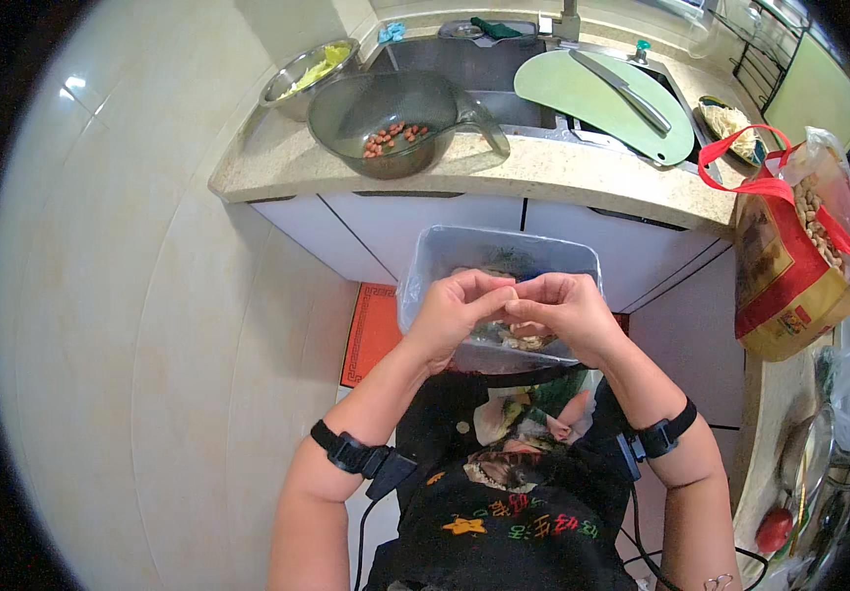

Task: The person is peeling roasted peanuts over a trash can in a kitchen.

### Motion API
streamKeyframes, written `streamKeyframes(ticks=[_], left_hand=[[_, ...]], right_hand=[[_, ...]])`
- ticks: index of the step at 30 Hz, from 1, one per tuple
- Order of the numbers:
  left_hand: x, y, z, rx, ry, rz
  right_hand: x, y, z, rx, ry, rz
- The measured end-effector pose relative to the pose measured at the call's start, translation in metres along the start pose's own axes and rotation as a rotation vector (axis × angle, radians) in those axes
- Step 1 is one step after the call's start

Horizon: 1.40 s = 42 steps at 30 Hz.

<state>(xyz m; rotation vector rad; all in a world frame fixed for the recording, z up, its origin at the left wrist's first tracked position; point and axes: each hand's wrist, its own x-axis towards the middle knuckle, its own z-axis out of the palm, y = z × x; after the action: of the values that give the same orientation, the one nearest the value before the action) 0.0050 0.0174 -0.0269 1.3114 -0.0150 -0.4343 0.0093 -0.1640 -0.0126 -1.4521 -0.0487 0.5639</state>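
My left hand [465, 310] and my right hand [565, 310] meet fingertip to fingertip above a lined plastic bin [440, 247]. Thumbs and forefingers of both pinch a small piece between them; it looks like a peanut, mostly hidden by the fingers. Pale peanut shells [525, 341] and other scraps lie inside the bin, partly covered by my hands. On the counter ahead, a smoky see-through basin with a handle [344, 103] holds several reddish shelled peanuts [388, 140]. To the right stands a red and gold bag [772, 273] of unshelled peanuts [813, 218], its top open.
A green cutting board [565, 92] with a kitchen knife [628, 96] bridges the sink [440, 59]. At the back left is a steel bowl [285, 100] of leafy greens [321, 66]. A plate of pale shreds [731, 124] sits behind the bag. Cables [635, 517] hang beside my arms.
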Motion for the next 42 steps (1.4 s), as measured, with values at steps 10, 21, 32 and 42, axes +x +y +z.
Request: streamKeyframes(ticks=[10, 21, 32, 42], left_hand=[[0.011, -0.010, 0.013, -0.340, 0.046, 0.053], [0.016, -0.023, 0.005, -0.570, 0.079, -0.057], [0.008, -0.020, -0.008, -0.444, -0.030, -0.068], [-0.006, 0.001, -0.018, -0.736, -0.204, -0.133]], right_hand=[[0.009, 0.013, 0.004, 0.344, 0.131, -0.118], [0.008, 0.018, 0.006, -0.615, 0.326, -0.746], [0.011, 0.020, 0.005, -0.011, 0.132, -0.277], [-0.003, 0.015, 0.005, 0.349, 0.050, -0.158]])
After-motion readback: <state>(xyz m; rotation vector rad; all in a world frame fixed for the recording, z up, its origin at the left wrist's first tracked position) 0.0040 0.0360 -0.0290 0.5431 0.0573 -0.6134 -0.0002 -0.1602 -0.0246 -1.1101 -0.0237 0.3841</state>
